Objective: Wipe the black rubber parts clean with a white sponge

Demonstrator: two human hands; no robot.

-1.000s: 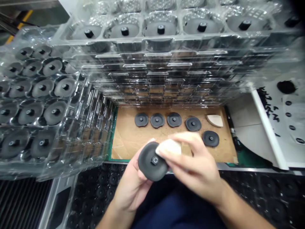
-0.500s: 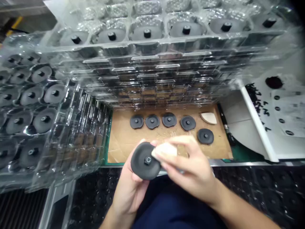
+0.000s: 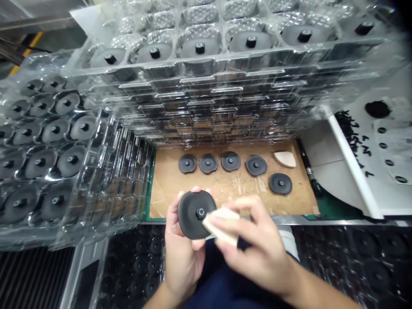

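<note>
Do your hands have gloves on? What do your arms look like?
No gloves! The left hand and right hand are bare, with no rings or watch showing. The forearms are bare too, with no sleeves in view. Dark blue clothing shows between them.

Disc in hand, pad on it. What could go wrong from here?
The black disc rests in the left hand alone, so a slip might drop it onto the dark round parts below. The pale pad in the right hand sits right beside the central stud and could snag it. The stacked clear trays beside the left hand might get bumped.
</note>
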